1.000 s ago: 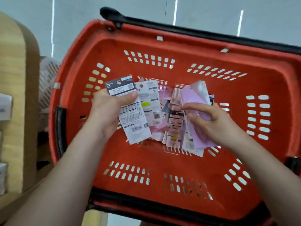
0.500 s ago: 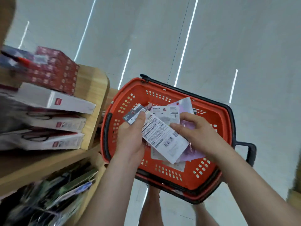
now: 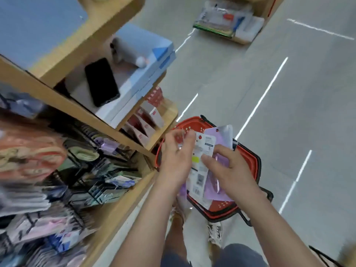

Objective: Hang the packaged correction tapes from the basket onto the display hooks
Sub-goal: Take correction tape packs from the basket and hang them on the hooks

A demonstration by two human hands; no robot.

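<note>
Both my hands hold a fanned stack of packaged correction tapes (image 3: pixel 202 164), white and lilac cards, above the red basket (image 3: pixel 248 162) on the floor. My left hand (image 3: pixel 177 157) grips the stack's left side. My right hand (image 3: pixel 227 170) pinches its right side, thumb across a white card. Black wire display hooks (image 3: pixel 82 151) with blurred hanging packets fill the lower left, left of my hands.
A wooden shelf unit (image 3: pixel 123 135) stands at left, carrying a black phone (image 3: pixel 101 81), blue boxes (image 3: pixel 154 49) and red-and-white boxes (image 3: pixel 148 120). Another low display (image 3: pixel 229 22) sits far across the grey floor. My feet are below the basket.
The view has pulled up and away from the basket and swung toward the shelf. Both hands have lifted the stack of packets out of the basket. The hooks have come into view.
</note>
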